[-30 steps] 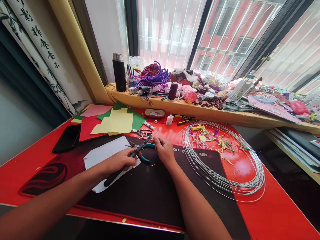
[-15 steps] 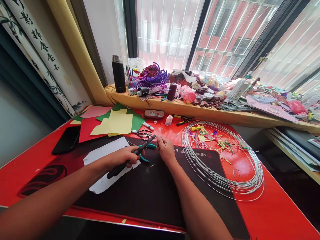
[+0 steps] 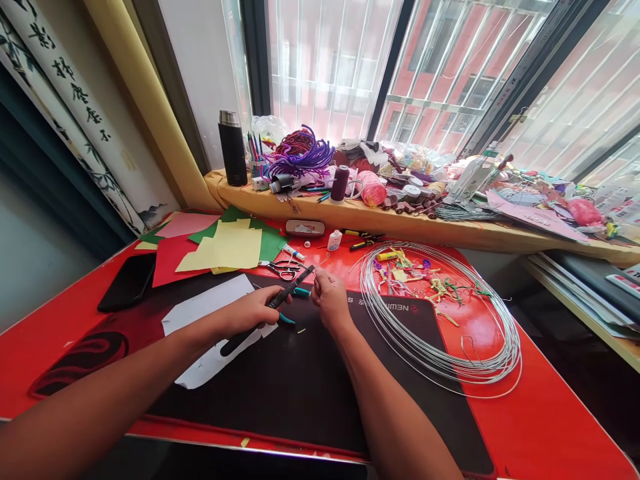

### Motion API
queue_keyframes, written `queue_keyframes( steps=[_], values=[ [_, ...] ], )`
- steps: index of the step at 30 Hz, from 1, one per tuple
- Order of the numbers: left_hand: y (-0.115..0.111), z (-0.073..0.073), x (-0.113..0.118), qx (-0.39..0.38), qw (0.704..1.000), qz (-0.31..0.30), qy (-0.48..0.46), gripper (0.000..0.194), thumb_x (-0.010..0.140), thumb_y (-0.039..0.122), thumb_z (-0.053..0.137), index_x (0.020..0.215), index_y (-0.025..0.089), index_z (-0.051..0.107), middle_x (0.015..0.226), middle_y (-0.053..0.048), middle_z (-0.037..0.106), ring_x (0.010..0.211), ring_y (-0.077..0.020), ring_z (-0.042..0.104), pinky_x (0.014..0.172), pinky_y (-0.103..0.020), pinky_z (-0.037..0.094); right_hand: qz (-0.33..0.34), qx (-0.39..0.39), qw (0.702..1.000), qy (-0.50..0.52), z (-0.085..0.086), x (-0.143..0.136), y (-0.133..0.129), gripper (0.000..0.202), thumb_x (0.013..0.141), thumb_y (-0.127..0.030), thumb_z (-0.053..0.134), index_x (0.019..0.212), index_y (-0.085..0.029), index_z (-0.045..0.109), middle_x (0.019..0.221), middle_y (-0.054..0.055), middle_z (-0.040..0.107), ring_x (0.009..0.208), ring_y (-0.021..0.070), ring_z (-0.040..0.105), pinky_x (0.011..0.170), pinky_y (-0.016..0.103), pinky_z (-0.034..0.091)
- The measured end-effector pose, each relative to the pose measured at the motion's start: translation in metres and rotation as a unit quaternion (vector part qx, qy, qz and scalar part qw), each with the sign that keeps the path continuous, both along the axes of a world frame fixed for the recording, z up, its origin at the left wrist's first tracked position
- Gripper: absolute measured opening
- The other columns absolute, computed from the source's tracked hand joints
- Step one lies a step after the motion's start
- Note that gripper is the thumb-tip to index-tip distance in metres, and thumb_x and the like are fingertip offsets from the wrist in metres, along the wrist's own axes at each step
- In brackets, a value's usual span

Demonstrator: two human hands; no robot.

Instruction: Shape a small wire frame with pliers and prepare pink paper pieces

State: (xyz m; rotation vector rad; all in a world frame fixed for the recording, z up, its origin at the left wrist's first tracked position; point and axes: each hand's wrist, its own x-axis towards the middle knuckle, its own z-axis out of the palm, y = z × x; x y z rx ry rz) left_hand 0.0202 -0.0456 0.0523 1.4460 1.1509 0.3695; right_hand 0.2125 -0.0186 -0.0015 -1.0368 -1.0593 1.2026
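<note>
Black pliers (image 3: 290, 291): long axis diagonal, nose away-right | left hand (image 3: 256, 311) grip: clamped on pliers | right hand (image 3: 331, 297): fingers pinched together, contents unclear

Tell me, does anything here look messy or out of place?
Yes: colourful scraps lie strewn inside the wire coil on the red table, looking like uncleared litter. A small yellowish sliver also lies stray on the black mat.

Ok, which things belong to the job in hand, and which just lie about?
In the job: long black tool in the left hand; right hand near its tip, any hold unclear.
Seemingly lying about: phone, white bottle, black flask, yellow paper.
</note>
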Motion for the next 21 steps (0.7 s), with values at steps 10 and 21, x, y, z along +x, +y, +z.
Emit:
queue_keyframes(
  steps=[10,21],
  values=[
    [0.003,-0.001,0.001,0.127,0.989,-0.027,0.071,0.056,0.062,0.025,0.058,0.118,0.017,0.062,0.095,-0.002,0.06,0.086,-0.0233,0.054,0.071,-0.031,0.039,0.008,-0.065,0.986,0.15,0.006,-0.004,-0.005,0.046,0.085,-0.047,0.064,0.058,-0.024,0.034,0.049,-0.011,0.024,0.038,0.0063,0.023,0.041,0.024,0.012],
    [-0.001,-0.006,-0.01,-0.023,0.999,-0.001,-0.032,0.06,0.058,0.021,0.059,0.118,0.019,0.059,0.08,0.004,0.051,0.065,-0.0156,0.045,0.056,-0.027,0.031,0.012,-0.022,0.999,0.025,0.0,-0.003,-0.003,0.048,0.088,-0.056,0.06,0.059,-0.024,0.041,0.046,-0.009,0.031,0.039,0.0088,0.031,0.041,0.026,0.019]
  ],
)
